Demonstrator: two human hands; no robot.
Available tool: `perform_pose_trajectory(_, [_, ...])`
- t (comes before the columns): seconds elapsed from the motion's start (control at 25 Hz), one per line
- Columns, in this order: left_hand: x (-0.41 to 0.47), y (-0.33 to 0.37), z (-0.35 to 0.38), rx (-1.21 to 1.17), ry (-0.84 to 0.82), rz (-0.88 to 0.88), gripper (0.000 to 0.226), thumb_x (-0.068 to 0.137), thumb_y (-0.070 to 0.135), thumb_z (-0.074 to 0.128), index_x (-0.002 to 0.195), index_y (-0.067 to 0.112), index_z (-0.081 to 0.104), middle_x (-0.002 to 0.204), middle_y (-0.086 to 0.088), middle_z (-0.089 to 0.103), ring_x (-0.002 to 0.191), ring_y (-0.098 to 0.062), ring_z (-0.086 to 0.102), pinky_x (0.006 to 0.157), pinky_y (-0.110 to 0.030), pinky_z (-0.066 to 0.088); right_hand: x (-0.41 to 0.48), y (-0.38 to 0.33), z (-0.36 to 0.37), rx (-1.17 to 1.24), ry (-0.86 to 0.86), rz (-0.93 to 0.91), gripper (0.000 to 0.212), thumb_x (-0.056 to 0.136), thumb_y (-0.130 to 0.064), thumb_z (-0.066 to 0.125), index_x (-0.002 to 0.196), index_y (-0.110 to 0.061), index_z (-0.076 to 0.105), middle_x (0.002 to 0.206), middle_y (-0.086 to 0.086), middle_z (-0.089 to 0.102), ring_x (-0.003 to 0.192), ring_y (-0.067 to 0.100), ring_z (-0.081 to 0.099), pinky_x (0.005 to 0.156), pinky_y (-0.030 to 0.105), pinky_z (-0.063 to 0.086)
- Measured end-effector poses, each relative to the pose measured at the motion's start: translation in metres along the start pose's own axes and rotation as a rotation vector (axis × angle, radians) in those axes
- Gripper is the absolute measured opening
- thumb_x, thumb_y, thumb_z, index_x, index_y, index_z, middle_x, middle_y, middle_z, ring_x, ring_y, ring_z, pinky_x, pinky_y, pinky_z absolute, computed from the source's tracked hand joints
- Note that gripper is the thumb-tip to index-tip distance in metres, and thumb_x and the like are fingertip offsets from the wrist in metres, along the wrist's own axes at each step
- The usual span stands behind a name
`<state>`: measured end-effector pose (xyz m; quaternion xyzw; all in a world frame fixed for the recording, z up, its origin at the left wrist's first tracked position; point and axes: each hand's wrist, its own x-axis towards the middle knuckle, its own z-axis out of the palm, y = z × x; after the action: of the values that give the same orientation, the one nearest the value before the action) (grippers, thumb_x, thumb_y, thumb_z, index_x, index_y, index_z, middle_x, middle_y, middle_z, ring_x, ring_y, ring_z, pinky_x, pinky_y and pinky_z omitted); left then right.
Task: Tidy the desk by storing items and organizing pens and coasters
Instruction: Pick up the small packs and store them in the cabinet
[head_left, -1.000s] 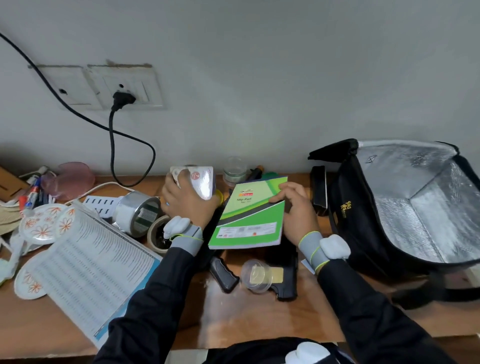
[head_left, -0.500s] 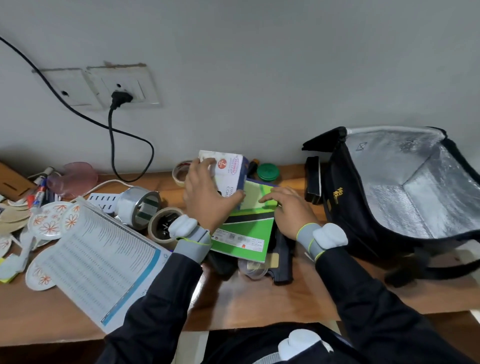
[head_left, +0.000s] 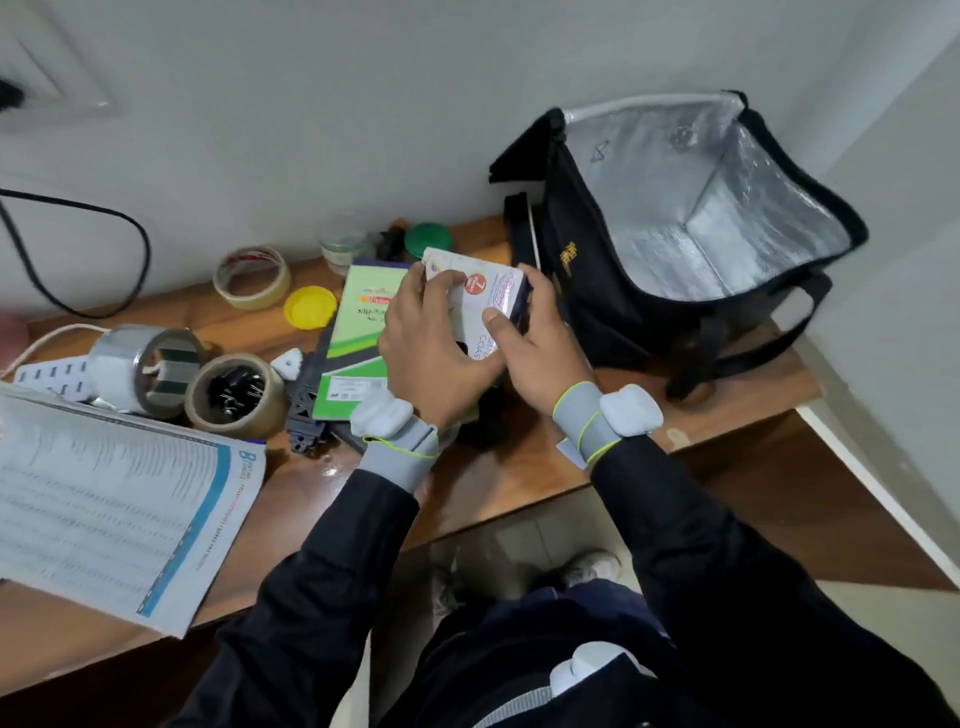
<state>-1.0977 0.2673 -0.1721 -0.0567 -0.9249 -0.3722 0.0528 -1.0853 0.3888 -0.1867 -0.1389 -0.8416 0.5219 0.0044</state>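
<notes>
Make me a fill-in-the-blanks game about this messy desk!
The left hand and right hand hold a white ___ together.
The open bag is black outside and ___ inside.
The lid left of the green notepad is ___.
The brown tape roll has black binder ___ inside.
Missing words: box, silver, yellow, clips.

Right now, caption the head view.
Left hand and right hand grip a white box between green notepad and open black bag.

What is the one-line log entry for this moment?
left hand: grips white box | right hand: grips white box | insulated bag: open
</notes>
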Motion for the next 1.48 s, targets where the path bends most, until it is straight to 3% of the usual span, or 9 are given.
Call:
perform_pose_trajectory(0.32, [-0.051, 0.043, 0.016, 0.064, 0.029, 0.149, 0.07, 0.068, 0.055, 0.062, 0.131, 0.027, 0.05, 0.15, -0.004, 0.036, 0.139, -0.028, 0.034, 0.106, -0.045, 0.035, -0.053, 0.023, -0.054, 0.117, 0.04, -0.048, 0.054, 0.085, -0.045, 0.059, 0.131, -0.039, 0.031, 0.122, -0.006, 0.061, 0.106, 0.019, 0.062, 0.094, 0.043, 0.05])
perform_pose_trajectory(0.52, [-0.118, 0.088, 0.06, 0.121, -0.009, 0.111, 0.074, 0.067, 0.06, 0.055, 0.132, 0.026, 0.049, 0.151, -0.003, 0.033, 0.14, -0.027, 0.031, 0.11, -0.045, 0.03, -0.098, 0.072, -0.107, 0.122, 0.009, 0.007, 0.052, 0.087, -0.043, 0.059, 0.129, -0.037, 0.029, 0.115, -0.009, 0.059, 0.1, 0.019, 0.059, 0.09, 0.038, 0.049])
perform_pose_trajectory(0.68, [-0.158, 0.111, 0.092, 0.209, -0.06, 0.095, 0.072, 0.067, 0.056, 0.062, 0.133, 0.029, 0.048, 0.151, -0.001, 0.032, 0.14, -0.027, 0.03, 0.107, -0.046, 0.031, -0.131, 0.112, -0.135, 0.185, 0.005, 0.085, 0.047, 0.085, -0.047, 0.057, 0.122, -0.037, 0.029, 0.111, -0.007, 0.06, 0.098, 0.023, 0.062, 0.086, 0.038, 0.049])
perform_pose_trajectory(0.88, [-0.214, 0.123, 0.139, 0.336, -0.253, 0.131, 0.077, 0.066, 0.058, 0.06, 0.135, 0.028, 0.046, 0.151, -0.001, 0.031, 0.139, -0.026, 0.029, 0.107, -0.047, 0.031, -0.176, 0.183, -0.153, 0.223, 0.016, 0.273, 0.043, 0.084, -0.046, 0.059, 0.115, -0.036, 0.03, 0.103, -0.007, 0.059, 0.091, 0.024, 0.061, 0.075, 0.034, 0.044])
perform_pose_trajectory(1.12, [-0.241, 0.106, 0.191, 0.44, -0.497, 0.193, 0.082, 0.067, 0.06, 0.06, 0.138, 0.024, 0.042, 0.154, -0.004, 0.027, 0.141, -0.03, 0.026, 0.11, -0.047, 0.026, -0.208, 0.248, -0.143, 0.293, 0.076, 0.499, 0.048, 0.084, -0.045, 0.059, 0.122, -0.028, 0.033, 0.103, -0.007, 0.06, 0.088, 0.025, 0.06, 0.069, 0.031, 0.041])
perform_pose_trajectory(1.2, [-0.247, 0.092, 0.208, 0.443, -0.586, 0.218, 0.082, 0.07, 0.056, 0.068, 0.139, 0.022, 0.041, 0.154, -0.005, 0.027, 0.141, -0.031, 0.027, 0.109, -0.049, 0.027, -0.215, 0.268, -0.134, 0.304, 0.09, 0.578, 0.045, 0.085, -0.044, 0.059, 0.119, -0.028, 0.032, 0.098, -0.01, 0.059, 0.084, 0.023, 0.059, 0.065, 0.029, 0.038])
perform_pose_trajectory(1.36, [-0.262, 0.041, 0.243, 0.507, -0.766, 0.237, 0.088, 0.065, 0.06, 0.063, 0.14, 0.02, 0.038, 0.154, -0.007, 0.027, 0.139, -0.033, 0.029, 0.108, -0.048, 0.03, -0.231, 0.308, -0.093, 0.316, 0.116, 0.75, 0.049, 0.086, -0.044, 0.058, 0.123, -0.024, 0.033, 0.099, -0.009, 0.063, 0.086, 0.024, 0.062, 0.072, 0.031, 0.044])
perform_pose_trajectory(1.48, [-0.264, -0.003, 0.268, 0.526, -0.803, 0.289, 0.087, 0.062, 0.061, 0.058, 0.137, 0.02, 0.041, 0.15, -0.009, 0.033, 0.133, -0.035, 0.037, 0.102, -0.047, 0.035, -0.234, 0.333, -0.061, 0.337, 0.15, 0.849, 0.05, 0.086, -0.043, 0.058, 0.124, -0.022, 0.032, 0.088, -0.01, 0.061, 0.074, 0.019, 0.061, 0.062, 0.028, 0.042])
